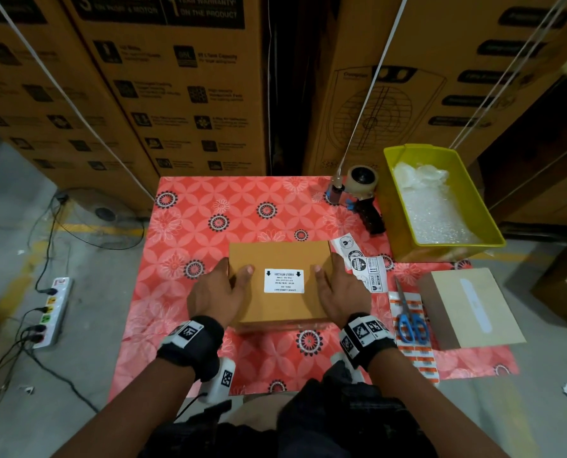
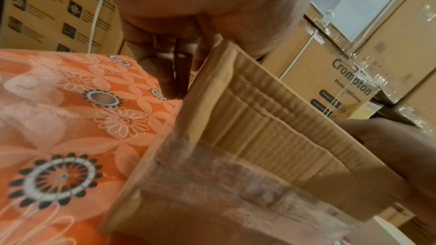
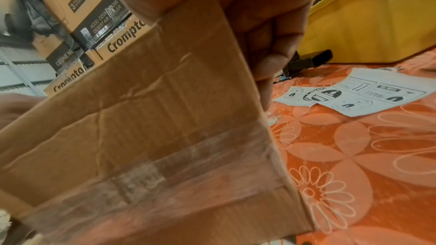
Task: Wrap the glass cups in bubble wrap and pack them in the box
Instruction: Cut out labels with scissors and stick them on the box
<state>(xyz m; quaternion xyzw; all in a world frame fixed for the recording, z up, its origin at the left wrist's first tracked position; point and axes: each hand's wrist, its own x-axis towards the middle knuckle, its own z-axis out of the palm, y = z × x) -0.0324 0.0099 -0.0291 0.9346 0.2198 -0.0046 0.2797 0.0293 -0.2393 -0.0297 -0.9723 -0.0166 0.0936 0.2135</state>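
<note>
A closed brown cardboard box (image 1: pixel 279 285) with a white label on its top sits in the middle of the red flowered tablecloth (image 1: pixel 209 223). My left hand (image 1: pixel 224 282) grips its left side, thumb on the top and fingers (image 2: pixel 169 74) down the side wall. My right hand (image 1: pixel 333 282) grips the right side the same way, its fingers (image 3: pixel 269 59) running down that wall. Clear tape crosses the box's (image 3: pixel 153 118) near face. Bubble wrap (image 1: pixel 431 206) lies in a yellow bin (image 1: pixel 493 233) at the back right. No glass cup shows.
A tape dispenser (image 1: pixel 361 190) stands left of the bin. Fragile stickers (image 1: pixel 364 266) lie just right of the box; scissors (image 1: pixel 409 319) and a second closed box (image 1: pixel 470 305) lie further right. Tall cartons wall the back. A power strip (image 1: pixel 52 312) with cables lies on the floor at left.
</note>
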